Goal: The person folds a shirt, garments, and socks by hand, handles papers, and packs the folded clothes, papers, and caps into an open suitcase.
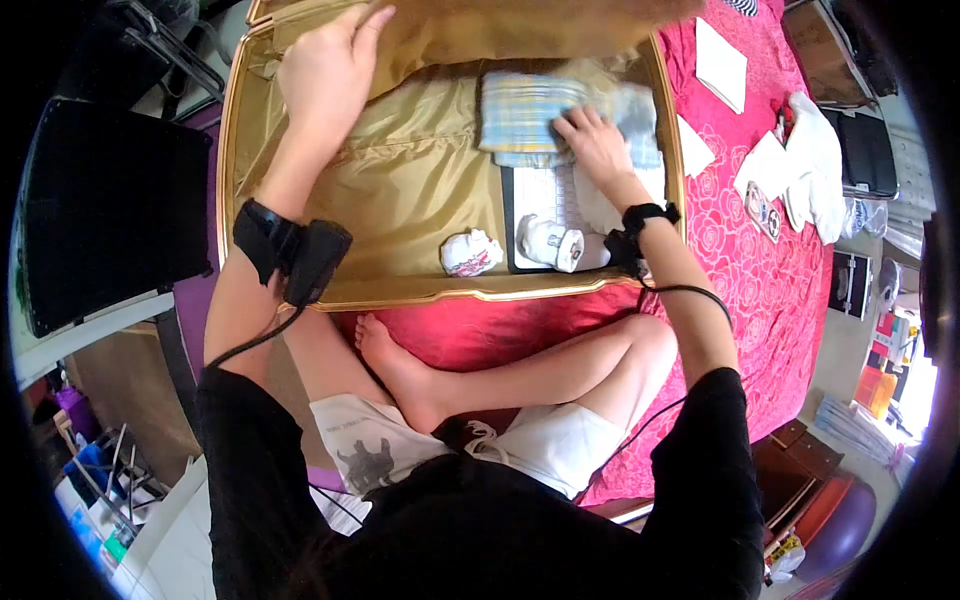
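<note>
An open suitcase (454,292) with shiny gold lining lies in front of my crossed legs. My left hand (325,75) is closed at the raised gold fabric flap (470,35) at the suitcase's far side. My right hand (597,150) rests on a folded plaid cloth (530,110) in blue and yellow, its fingers apart. Below that cloth lies a flat dark-edged item with a white keyboard-like face (545,190), partly covered. On its near end sits a white object with a round end (550,242). A crumpled white bundle with red print (471,253) lies to its left.
A red rose-patterned bedspread (740,300) lies under the suitcase. On it at right are a white sheet (721,65) and white cloth items (812,165). A dark panel (120,210) stands at left. Thin cables (690,290) hang from both wrist straps.
</note>
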Available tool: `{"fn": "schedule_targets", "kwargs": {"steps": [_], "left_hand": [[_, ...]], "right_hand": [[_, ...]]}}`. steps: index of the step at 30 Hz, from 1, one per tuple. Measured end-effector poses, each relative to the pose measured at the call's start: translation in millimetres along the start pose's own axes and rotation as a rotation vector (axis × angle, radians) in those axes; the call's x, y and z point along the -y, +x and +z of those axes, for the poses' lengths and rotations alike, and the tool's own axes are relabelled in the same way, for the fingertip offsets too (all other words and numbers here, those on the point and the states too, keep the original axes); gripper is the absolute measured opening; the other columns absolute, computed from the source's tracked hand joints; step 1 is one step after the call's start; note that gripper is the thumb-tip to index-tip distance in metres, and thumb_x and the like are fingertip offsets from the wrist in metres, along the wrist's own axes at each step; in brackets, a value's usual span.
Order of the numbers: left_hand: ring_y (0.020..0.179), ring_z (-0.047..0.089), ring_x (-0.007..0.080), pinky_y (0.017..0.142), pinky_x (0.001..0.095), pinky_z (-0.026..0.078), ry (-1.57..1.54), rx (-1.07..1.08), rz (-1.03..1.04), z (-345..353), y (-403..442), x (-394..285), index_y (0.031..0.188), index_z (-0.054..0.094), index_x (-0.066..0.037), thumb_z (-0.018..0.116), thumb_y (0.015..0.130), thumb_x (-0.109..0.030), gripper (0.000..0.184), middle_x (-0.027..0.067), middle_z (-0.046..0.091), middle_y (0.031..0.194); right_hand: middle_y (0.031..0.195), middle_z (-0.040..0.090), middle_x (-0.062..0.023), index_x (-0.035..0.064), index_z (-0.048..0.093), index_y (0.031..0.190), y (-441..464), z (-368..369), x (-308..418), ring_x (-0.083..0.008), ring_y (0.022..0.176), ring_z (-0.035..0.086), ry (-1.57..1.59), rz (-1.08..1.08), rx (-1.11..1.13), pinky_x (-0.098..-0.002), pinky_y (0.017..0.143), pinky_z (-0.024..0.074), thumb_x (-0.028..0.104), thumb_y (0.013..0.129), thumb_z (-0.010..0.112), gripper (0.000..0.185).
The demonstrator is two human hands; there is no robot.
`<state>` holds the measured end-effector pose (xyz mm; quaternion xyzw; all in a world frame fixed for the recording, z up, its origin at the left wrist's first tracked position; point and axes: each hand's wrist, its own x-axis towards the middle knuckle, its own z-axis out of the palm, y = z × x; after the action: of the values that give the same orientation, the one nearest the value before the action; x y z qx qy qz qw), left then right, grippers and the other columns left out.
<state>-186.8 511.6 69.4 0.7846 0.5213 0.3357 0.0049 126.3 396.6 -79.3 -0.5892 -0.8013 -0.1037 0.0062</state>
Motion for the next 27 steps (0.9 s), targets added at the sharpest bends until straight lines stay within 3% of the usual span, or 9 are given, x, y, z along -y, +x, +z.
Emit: {"fn": "schedule_targets", "kwargs": {"steps": [2, 3, 9, 12, 13, 17, 20, 23, 27], "left_hand": [[0.066, 0.06, 0.035, 0.064, 0.0399, 0.048, -0.028, -0.063, 0.237, 13.4, -12.6, 7.9, 0.099, 0.069, -0.013, 0.055, 0.09, -0.035, 0.028, 0.0146, 0.063, 0.069], [0.061, 0.061, 0.0298, 0.053, 0.0407, 0.047, -0.09, -0.096, 0.296, 15.3, -18.7, 2.5, 0.09, 0.069, -0.015, 0.058, 0.087, -0.03, 0.019, 0.0122, 0.063, 0.067], [0.063, 0.063, 0.0279, 0.052, 0.0364, 0.049, -0.118, 0.055, 0.307, 32.9, -41.2, -9.0, 0.087, 0.066, -0.013, 0.057, 0.087, -0.026, 0.015, 0.007, 0.065, 0.072], [0.067, 0.064, 0.0259, 0.058, 0.0334, 0.05, -0.11, 0.141, 0.325, 31.4, -48.2, -6.5, 0.092, 0.068, -0.012, 0.059, 0.086, -0.022, 0.015, 0.0078, 0.067, 0.081], [0.07, 0.065, 0.0249, 0.06, 0.0318, 0.051, -0.107, 0.177, 0.331, 30.4, -49.0, -6.2, 0.094, 0.069, -0.011, 0.06, 0.085, -0.02, 0.016, 0.0084, 0.068, 0.084], [0.07, 0.065, 0.0251, 0.06, 0.034, 0.052, -0.074, 0.242, 0.387, 33.7, -66.0, -7.4, 0.091, 0.067, -0.01, 0.06, 0.083, -0.02, 0.014, 0.0078, 0.067, 0.084], [0.067, 0.064, 0.0254, 0.058, 0.0361, 0.053, -0.053, 0.201, 0.448, 38.8, -76.3, -6.5, 0.087, 0.064, -0.011, 0.058, 0.083, -0.023, 0.014, 0.0071, 0.066, 0.077], [0.069, 0.065, 0.0249, 0.058, 0.0358, 0.053, -0.057, 0.235, 0.447, 38.6, -79.4, -7.8, 0.087, 0.064, -0.011, 0.057, 0.084, -0.024, 0.015, 0.0069, 0.066, 0.078], [0.072, 0.066, 0.0237, 0.063, 0.0351, 0.054, -0.004, 0.425, 0.582, 43.9, -89.5, -10.0, 0.09, 0.065, -0.008, 0.058, 0.083, -0.02, 0.015, 0.0076, 0.067, 0.084]], "right_hand": [[0.1, 0.054, -0.0063, 0.014, 0.053, 0.108, -15.7, 17.9, -0.9, -0.0253, 0.105, 0.052, 0.107, 0.197, 0.036, -0.0376, 0.084, 0.0433, 0.005, 0.075, 0.054, 0.033], [0.1, 0.054, -0.0063, 0.0138, 0.053, 0.108, -15.7, 19.2, -0.9, -0.0252, 0.105, 0.051, 0.089, 0.193, 0.023, -0.0377, 0.085, 0.0428, 0.005, 0.076, 0.054, 0.033], [0.103, 0.053, -0.0075, 0.0112, 0.052, 0.114, -13.7, 18.8, -18.0, -0.0259, 0.109, 0.048, -0.154, 0.192, -0.049, -0.0414, 0.09, 0.0391, 0.007, 0.073, 0.057, 0.041], [0.108, 0.053, -0.0064, 0.0143, 0.055, 0.117, -22.0, 13.8, -18.4, -0.0241, 0.114, 0.046, -0.108, 0.34, 0.022, -0.0453, 0.093, 0.0399, 0.014, 0.076, 0.06, 0.041], [0.116, 0.052, -0.0083, 0.0129, 0.055, 0.117, -23.7, 7.8, -15.5, -0.0256, 0.116, 0.045, -0.062, 0.357, 0.048, -0.0459, 0.096, 0.0388, 0.012, 0.072, 0.063, 0.046], [0.138, 0.04, -0.0136, 0.0099, 0.052, 0.123, -27.3, -3.6, -22.1, -0.0299, 0.124, 0.042, 0.054, 0.401, 0.207, -0.0432, 0.1, 0.0373, 0.012, 0.074, 0.06, 0.049], [0.14, 0.04, -0.0144, 0.012, 0.05, 0.127, -39.2, 1.5, -41.9, -0.0301, 0.127, 0.041, -0.206, 0.28, -0.167, -0.0429, 0.1, 0.0373, 0.016, 0.077, 0.058, 0.051], [0.141, 0.04, -0.0126, 0.0159, 0.05, 0.128, -45.3, 8.3, -72.7, -0.0308, 0.127, 0.041, 0.206, 0.552, 0.171, -0.04, 0.099, 0.0385, 0.021, 0.083, 0.053, 0.046], [0.143, 0.038, -0.0129, 0.0153, 0.05, 0.129, -41.1, 0.7, -64.8, -0.0337, 0.127, 0.04, -0.131, 0.433, 0.53, -0.0409, 0.099, 0.0386, 0.029, 0.084, 0.053, 0.047]]}}
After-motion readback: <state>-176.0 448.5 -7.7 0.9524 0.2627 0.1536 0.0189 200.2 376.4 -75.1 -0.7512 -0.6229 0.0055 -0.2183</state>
